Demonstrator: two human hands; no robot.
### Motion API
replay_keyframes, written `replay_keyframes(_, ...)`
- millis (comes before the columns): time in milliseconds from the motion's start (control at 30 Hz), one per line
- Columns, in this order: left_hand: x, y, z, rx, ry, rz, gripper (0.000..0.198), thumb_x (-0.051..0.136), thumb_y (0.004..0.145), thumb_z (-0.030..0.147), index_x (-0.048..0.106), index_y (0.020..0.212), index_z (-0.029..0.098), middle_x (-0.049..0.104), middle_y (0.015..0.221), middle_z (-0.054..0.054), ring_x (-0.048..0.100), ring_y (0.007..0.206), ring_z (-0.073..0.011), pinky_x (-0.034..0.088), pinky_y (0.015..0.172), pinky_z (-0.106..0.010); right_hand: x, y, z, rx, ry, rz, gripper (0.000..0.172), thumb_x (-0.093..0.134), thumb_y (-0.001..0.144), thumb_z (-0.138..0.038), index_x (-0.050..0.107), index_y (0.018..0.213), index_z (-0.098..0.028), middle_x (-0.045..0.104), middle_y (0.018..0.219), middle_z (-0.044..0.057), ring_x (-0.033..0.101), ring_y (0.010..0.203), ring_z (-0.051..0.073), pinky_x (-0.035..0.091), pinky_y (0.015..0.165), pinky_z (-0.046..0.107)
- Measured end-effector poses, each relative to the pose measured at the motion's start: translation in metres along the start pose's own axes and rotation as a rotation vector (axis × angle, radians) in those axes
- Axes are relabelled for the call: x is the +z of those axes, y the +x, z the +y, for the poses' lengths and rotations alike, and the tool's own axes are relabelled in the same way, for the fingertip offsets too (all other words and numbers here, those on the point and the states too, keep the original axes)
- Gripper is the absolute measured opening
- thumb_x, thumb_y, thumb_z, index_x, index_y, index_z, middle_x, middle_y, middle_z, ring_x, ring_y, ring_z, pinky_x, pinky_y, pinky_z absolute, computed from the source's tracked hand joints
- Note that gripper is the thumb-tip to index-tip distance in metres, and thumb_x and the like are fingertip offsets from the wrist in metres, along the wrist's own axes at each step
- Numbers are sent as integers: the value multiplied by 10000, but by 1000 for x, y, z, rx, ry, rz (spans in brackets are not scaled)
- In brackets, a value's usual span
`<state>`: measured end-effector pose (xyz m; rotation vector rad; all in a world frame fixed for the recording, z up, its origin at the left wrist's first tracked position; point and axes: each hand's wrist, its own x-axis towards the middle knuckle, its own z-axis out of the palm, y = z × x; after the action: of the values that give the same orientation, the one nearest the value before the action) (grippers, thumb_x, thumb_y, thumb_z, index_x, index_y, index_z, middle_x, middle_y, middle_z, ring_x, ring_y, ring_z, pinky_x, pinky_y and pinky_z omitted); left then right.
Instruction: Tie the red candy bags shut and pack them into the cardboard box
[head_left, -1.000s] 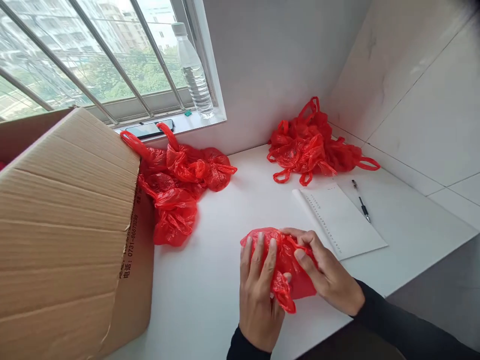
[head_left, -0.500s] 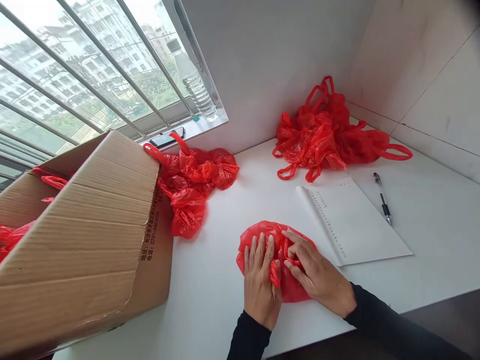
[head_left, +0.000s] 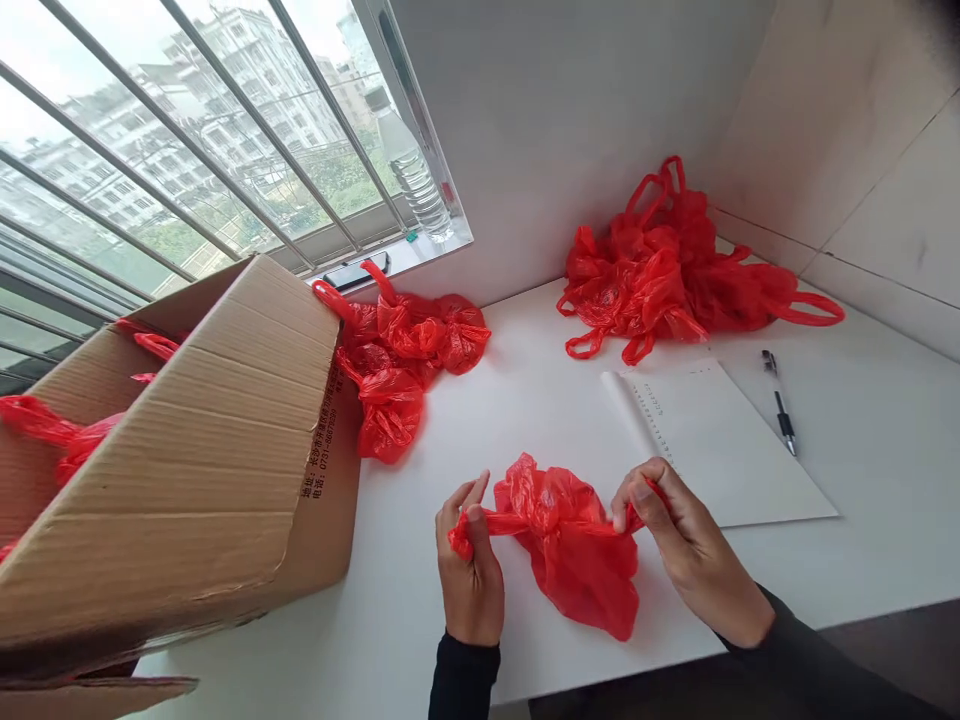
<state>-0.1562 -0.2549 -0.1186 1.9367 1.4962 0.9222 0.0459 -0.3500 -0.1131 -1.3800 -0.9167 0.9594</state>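
Observation:
A red plastic bag point(head_left: 555, 530) is stretched between my two hands at the front of the white table, gathered into a knot near its middle. My left hand point(head_left: 472, 565) pinches one twisted handle between thumb and fingers, with a crumpled end poking out. On the other side, my right hand point(head_left: 686, 535) is closed around the opposite handle, pulled out toward the right. The lower part of the bag hangs bunched and tilted toward me. What the bag contains, if anything, is hidden.
A cardboard box point(head_left: 225, 430) holding red bags fills the left side. Several knotted red bags point(head_left: 420, 340) lie beside it, and a larger red heap point(head_left: 660, 265) sits against the wall. A notebook point(head_left: 731, 440) and pen point(head_left: 780, 405) lie right; a water bottle point(head_left: 416, 175) stands on the sill.
My hands were lying on the flattened bag; now they are apart, each gripping a handle, and the bag is drawn into a knotted shape. The view has shifted slightly.

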Motion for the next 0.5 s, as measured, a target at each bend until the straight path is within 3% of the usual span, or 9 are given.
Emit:
replay_keyframes(67, 6, -14, 5, -9, -79, -14, 465, 285, 1052, 425, 515, 1436, 302, 487, 1492, -69, 419, 1408, -230, 381, 1159, -455, 6, -3, 5, -50, -126, -44, 245, 324, 1061, -414, 508, 981, -273, 603, 1114, 40, 574, 1056, 199, 467, 965, 391)
replay_keyframes(133, 16, -27, 10, 15, -98, -94, 479, 287, 1054, 383, 381, 1521, 334, 348, 1608, -39, 299, 1491, -229, 312, 1212, -471, 15, -7, 17, -117, -230, -103, 200, 327, 1060, -378, 500, 1098, -284, 491, 1416, 58, 450, 1329, 229, 395, 1117, 463)
replay_keyframes(200, 28, -36, 9, 49, -34, -211, 520, 294, 1051, 351, 255, 1570, 356, 237, 1663, -14, 203, 1531, -234, 265, 1234, -506, 25, -11, 35, -173, -323, -164, 196, 348, 1052, -345, 486, 1179, -288, 360, 1567, 50, 298, 1469, 244, 341, 1186, 518)
replay_keyframes(267, 38, -37, 1, 101, 59, -273, 566, 316, 1044, 329, 172, 1591, 345, 185, 1678, -12, 138, 1546, -240, 224, 1244, -541, 33, -13, 56, -221, -430, -193, 208, 400, 1035, -332, 499, 1211, -282, 308, 1615, 51, 242, 1505, 269, 336, 1194, 566)
replay_keyframes(367, 44, -31, -13, 191, 165, -297, 592, 340, 1030, 288, 167, 1596, 312, 194, 1674, -24, 108, 1549, -247, 175, 1250, -575, 42, -14, 82, -280, -560, -192, 196, 476, 1004, -339, 565, 1164, -271, 298, 1629, 56, 238, 1508, 321, 328, 1178, 641)
replay_keyframes(500, 40, -21, -17, 182, 167, -354, 557, 333, 1033, 290, 237, 1580, 316, 280, 1646, -22, 145, 1543, -246, 190, 1246, -575, 44, -11, 83, -280, -562, -133, 178, 495, 991, -357, 618, 1077, -262, 391, 1585, 58, 334, 1470, 325, 376, 1159, 618)
